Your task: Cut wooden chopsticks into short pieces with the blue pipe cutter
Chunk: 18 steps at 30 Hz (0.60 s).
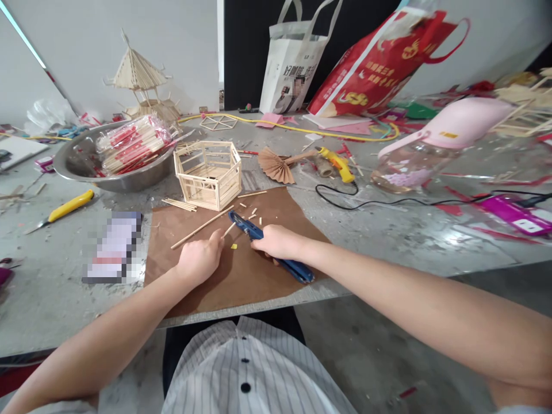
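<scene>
Stick: between hands, tip near head of blue cutter (contact hard to make out), other end hidden in left hand | left hand: pinching stick | right hand: wrapped round blue cutter, covering its middle | beneath: brown sheet | beyond: wooden frame

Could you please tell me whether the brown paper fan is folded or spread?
Spread: the brown paper fan shows its pleats opened out into a wide arc.
</scene>
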Motion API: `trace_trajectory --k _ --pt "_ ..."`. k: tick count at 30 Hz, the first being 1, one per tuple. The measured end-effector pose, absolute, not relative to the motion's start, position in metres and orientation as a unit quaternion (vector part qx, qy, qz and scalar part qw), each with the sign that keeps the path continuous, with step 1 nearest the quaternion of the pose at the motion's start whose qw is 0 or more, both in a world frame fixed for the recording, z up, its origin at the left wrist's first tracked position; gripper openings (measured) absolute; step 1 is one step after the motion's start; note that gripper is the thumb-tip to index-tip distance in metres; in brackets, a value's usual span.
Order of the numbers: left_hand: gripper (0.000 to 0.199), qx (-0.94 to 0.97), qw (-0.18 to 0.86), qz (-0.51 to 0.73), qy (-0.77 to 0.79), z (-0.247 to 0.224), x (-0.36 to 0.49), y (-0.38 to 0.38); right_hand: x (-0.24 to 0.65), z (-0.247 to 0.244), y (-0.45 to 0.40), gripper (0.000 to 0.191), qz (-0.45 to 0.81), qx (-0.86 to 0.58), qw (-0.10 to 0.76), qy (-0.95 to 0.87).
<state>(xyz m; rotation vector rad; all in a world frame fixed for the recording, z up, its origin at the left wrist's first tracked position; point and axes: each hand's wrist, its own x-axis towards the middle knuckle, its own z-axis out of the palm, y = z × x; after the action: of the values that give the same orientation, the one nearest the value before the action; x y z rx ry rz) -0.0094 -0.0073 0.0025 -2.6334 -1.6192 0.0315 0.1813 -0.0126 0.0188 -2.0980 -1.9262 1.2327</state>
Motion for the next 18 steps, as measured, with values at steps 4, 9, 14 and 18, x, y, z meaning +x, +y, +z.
trace_trajectory --k 4,9,14,18 --pt "0.036 -0.849 0.01 -0.007 -0.527 0.002 -0.011 -0.006 0.186 0.027 -0.013 0.015 0.511 -0.656 0.076 -0.551" --pt "0.034 -0.857 -0.004 -0.022 -0.514 0.002 -0.012 -0.006 0.187 0.024 -0.014 0.014 0.507 -0.644 0.084 -0.567" --pt "0.034 -0.866 -0.019 -0.023 -0.499 0.003 -0.011 -0.007 0.184 0.027 -0.015 0.02 0.457 -0.639 0.047 -0.616" --pt "0.034 -0.872 -0.035 -0.032 -0.487 0.004 -0.011 -0.008 0.175 0.035 -0.017 0.026 0.348 -0.638 -0.024 -0.686"
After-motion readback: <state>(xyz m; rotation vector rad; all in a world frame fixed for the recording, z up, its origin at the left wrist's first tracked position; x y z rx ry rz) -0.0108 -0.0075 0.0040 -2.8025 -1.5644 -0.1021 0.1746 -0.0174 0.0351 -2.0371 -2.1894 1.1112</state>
